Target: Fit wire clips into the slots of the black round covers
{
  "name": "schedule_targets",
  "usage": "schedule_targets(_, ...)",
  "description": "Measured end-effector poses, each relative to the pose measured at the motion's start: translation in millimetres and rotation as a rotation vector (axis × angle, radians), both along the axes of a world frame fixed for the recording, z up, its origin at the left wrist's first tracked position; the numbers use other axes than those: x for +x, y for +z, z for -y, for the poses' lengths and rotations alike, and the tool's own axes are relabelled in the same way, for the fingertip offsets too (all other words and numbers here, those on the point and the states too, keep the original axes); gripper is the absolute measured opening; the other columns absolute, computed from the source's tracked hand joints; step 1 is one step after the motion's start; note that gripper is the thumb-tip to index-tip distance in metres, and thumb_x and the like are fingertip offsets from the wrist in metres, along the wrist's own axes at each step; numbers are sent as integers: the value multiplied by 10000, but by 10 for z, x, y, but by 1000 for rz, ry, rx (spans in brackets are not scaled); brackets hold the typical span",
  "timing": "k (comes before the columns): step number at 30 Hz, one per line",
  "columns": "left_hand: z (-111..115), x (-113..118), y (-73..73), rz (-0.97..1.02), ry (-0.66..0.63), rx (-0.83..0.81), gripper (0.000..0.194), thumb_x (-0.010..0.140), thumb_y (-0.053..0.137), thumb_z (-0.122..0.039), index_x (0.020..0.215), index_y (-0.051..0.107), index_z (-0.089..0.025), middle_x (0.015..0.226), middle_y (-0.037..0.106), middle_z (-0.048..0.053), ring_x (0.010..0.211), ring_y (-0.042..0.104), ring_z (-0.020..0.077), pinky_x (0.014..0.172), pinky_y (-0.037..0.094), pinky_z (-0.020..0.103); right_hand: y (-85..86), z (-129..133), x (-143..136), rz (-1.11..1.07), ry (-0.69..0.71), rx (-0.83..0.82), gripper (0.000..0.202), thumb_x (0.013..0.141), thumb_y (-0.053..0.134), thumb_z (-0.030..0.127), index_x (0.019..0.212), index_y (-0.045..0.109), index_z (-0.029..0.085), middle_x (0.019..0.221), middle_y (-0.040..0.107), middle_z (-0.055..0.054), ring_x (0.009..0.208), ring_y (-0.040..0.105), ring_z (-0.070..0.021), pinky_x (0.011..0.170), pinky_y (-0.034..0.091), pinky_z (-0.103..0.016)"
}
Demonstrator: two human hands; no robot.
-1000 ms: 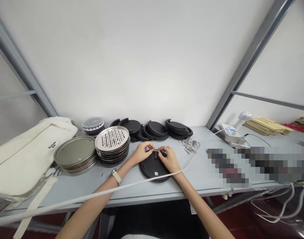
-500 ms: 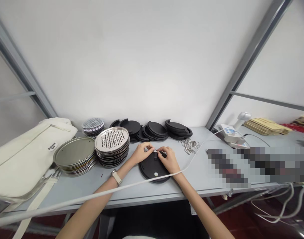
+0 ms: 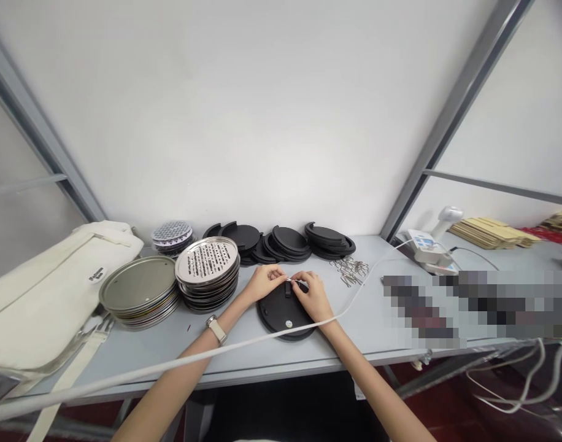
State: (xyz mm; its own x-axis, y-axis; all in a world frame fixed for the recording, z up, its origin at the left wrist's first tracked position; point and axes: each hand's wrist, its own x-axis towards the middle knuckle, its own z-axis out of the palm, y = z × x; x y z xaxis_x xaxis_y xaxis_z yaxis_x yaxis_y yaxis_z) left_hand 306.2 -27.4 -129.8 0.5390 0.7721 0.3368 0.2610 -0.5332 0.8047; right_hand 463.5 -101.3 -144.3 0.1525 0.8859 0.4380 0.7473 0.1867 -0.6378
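A round black disc [image 3: 277, 310] lies flat on the table in front of me, with a small raised block and a small pale round sticker on its face. At its far edge, my left hand [image 3: 265, 283] and my right hand [image 3: 312, 297] are closed in a pinch on a small shiny wire clip [image 3: 289, 280]. The fingertips cover most of the clip, so its exact shape and whether it is seated in the disc cannot be told. To the right lies a loose pile of wire clips [image 3: 350, 269].
Several black discs with raised rims [image 3: 288, 238] are piled along the wall. On the left stand patterned round plates [image 3: 208, 261], olive plates [image 3: 140, 282] and a white bag [image 3: 46, 288]. A white cable [image 3: 262, 337] crosses before my forearms. A scanner [image 3: 446, 218] stands at right.
Both hands stay pinched at the disc's far edge with only slight finger movement. The view has shifted very slightly; everything else keeps its place.
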Motion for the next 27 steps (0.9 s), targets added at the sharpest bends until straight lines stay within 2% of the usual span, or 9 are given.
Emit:
schedule_targets(4,19,-17,38,16,12,59,206,788,619,-327,757,686,-134,748,602,28,630,551,110,598,434,218,18,3,-3,-22,21,19,173,864,474,310,820,613,215,883,629,-54,892,535,-221,841,362,-370)
schedule_targets(9,30,-13,39,20,-75,3,176,791,626,-299,759,663,-130,705,619,21,619,585,120,590,460,221,26,-1,-12,-35,31,8,209,885,456,316,766,591,210,811,630,-44,819,542,-207,815,361,-358)
schedule_targets(17,-9,-39,-1,128,-120,-130,175,764,658,-284,792,673,-112,724,658,41,631,614,136,626,490,248,38,12,-14,-32,24,-23,167,854,507,329,786,596,204,826,626,-39,833,535,-204,832,341,-367)
schedule_targets(22,5,-64,52,33,-51,30,113,776,640,-232,805,708,-147,823,699,49,754,623,155,642,448,234,30,16,-11,-26,12,-25,129,837,510,300,811,597,208,844,626,-40,843,528,-207,831,339,-373)
schedule_targets(27,-9,-88,74,-28,-46,114,100,780,645,-219,807,725,-167,813,710,31,737,602,143,626,402,227,14,12,-10,-32,19,-10,141,855,483,284,793,587,211,853,624,-38,855,526,-208,825,340,-369)
